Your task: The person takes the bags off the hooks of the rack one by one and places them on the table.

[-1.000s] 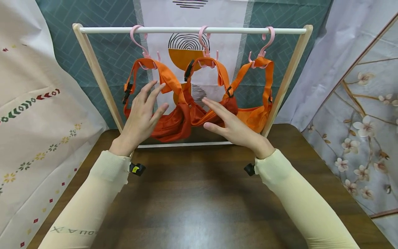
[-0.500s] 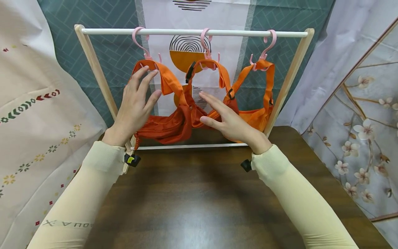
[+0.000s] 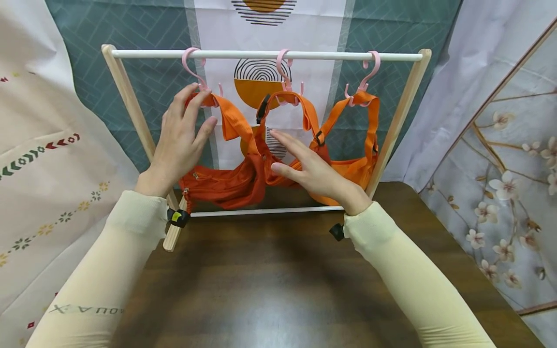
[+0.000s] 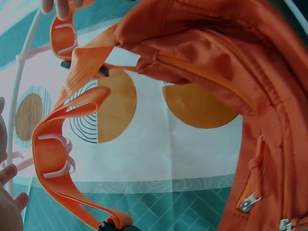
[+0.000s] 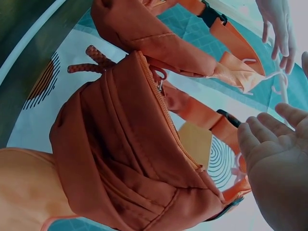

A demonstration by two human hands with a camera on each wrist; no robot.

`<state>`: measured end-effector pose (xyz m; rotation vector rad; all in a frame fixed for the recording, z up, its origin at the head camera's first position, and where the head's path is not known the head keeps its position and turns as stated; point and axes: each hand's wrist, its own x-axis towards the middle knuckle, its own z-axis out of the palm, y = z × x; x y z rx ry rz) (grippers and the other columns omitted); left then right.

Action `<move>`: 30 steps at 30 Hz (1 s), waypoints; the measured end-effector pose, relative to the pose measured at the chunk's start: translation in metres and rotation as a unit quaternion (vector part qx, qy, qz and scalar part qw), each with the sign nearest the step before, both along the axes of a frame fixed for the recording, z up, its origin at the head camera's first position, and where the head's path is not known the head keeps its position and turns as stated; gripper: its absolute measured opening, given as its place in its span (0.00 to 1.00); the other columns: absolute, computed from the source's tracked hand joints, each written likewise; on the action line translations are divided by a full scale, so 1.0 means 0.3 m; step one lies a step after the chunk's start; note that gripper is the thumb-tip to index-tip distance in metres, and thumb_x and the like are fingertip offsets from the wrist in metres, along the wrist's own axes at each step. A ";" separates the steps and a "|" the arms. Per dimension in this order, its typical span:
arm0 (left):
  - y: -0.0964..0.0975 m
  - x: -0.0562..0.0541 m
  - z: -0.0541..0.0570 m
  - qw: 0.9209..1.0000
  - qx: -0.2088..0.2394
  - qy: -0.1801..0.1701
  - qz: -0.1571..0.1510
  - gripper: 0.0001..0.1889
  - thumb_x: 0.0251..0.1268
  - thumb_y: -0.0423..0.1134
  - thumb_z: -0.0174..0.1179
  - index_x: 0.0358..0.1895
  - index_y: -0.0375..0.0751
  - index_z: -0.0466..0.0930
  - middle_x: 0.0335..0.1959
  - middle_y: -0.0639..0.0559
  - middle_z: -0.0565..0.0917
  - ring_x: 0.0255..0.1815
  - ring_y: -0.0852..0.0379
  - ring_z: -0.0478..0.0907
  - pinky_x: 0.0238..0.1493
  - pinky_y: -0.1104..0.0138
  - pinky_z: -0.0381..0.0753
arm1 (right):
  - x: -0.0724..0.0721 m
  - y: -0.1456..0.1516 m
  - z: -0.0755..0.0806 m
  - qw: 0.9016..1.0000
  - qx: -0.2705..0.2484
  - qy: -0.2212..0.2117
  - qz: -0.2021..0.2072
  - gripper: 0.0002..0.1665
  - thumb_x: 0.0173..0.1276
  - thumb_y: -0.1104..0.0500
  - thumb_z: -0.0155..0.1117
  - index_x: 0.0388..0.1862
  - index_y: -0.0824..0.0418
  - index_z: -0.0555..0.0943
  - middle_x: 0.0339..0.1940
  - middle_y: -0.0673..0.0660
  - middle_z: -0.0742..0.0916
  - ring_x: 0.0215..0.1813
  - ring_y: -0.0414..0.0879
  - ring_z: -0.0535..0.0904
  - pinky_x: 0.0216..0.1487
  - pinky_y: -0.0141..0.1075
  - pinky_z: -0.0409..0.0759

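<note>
Three orange waist bags hang by their straps from pink hooks. The left bag (image 3: 230,186) is rust-orange with zips, its strap (image 3: 235,121) looped over the left hook (image 3: 193,72). My left hand (image 3: 176,135) is raised by the top of that strap, fingers spread and slightly bent, gripping nothing; its fingertips overlap the strap. My right hand (image 3: 315,169) is held out flat before the rust-orange middle bag (image 5: 130,144), partly covering it in the head view. Farther right hangs a lighter orange bag (image 3: 354,169) on its own hook (image 3: 367,77).
The hooks sit on the white top bar (image 3: 243,54) of a rack with wooden posts (image 3: 130,101). A lower white bar (image 3: 261,211) runs near the dark wooden table (image 3: 261,270). Patterned cloths surround the table at the back and both sides.
My left hand has moved left and up to the top of the left strap, uncovering more of the left bag. The right hand has drifted slightly left, still empty.
</note>
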<state>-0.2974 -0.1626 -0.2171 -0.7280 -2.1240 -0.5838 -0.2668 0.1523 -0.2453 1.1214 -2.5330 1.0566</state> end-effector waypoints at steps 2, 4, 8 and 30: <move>-0.001 -0.003 0.012 1.000 0.001 -0.001 0.006 0.30 0.82 0.48 0.53 0.81 0.46 0.61 0.81 0.44 0.56 0.80 0.43 0.57 0.80 0.44 0.51 | 0.000 -0.001 0.003 1.000 0.001 0.000 -0.001 0.47 0.77 0.33 0.57 0.87 0.44 0.53 0.85 0.46 0.60 0.83 0.44 0.55 0.80 0.53 0.57; -0.001 -0.007 0.023 1.000 0.003 0.002 0.011 0.30 0.82 0.48 0.53 0.81 0.47 0.61 0.82 0.44 0.56 0.80 0.43 0.57 0.80 0.44 0.51 | 0.000 -0.003 0.006 1.000 0.001 -0.003 -0.002 0.47 0.77 0.34 0.58 0.87 0.43 0.53 0.85 0.46 0.60 0.83 0.44 0.55 0.80 0.54 0.57; 0.002 -0.016 0.046 1.000 0.002 0.015 0.016 0.30 0.82 0.50 0.52 0.81 0.48 0.61 0.82 0.44 0.57 0.81 0.45 0.56 0.80 0.46 0.50 | -0.003 -0.008 0.013 1.000 0.001 -0.003 0.001 0.46 0.78 0.38 0.60 0.87 0.44 0.53 0.85 0.46 0.60 0.83 0.44 0.54 0.81 0.54 0.56; 0.006 -0.075 0.155 0.996 -0.037 0.055 0.059 0.29 0.84 0.52 0.48 0.81 0.46 0.61 0.82 0.44 0.57 0.81 0.43 0.55 0.82 0.47 0.44 | -0.019 -0.042 0.029 1.000 -0.005 0.003 0.010 0.43 0.80 0.44 0.60 0.87 0.45 0.53 0.85 0.45 0.59 0.83 0.43 0.54 0.81 0.52 0.57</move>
